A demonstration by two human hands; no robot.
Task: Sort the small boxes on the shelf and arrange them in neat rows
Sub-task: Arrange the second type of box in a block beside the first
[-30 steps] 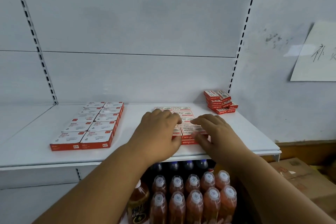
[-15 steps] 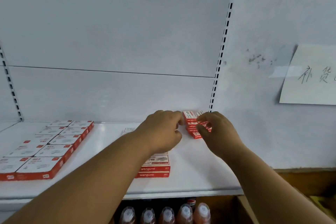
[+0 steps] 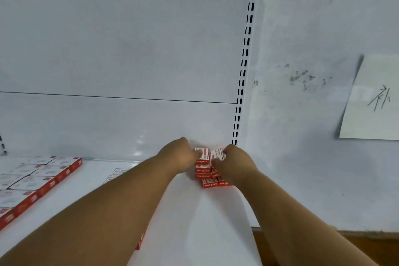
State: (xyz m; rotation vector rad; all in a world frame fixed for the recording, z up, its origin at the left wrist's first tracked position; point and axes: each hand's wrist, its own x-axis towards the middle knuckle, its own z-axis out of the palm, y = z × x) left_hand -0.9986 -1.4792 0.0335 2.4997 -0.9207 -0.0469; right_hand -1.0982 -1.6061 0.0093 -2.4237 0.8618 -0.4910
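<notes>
At the white metal shelf's point(image 3: 216, 222) back right corner, left hand point(image 3: 181, 155) and right hand point(image 3: 234, 161) each pinch a top box of the small red-and-white cardboard box stack point(image 3: 208, 176), seemingly light, rigid, best gripped by the sides.

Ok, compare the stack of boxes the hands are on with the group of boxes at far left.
The stack is piled several layers high in the back right corner; the left group lies flat in rows. Left hand and right hand grip the stack's top boxes; the left group is untouched. Both are red and white.
</notes>
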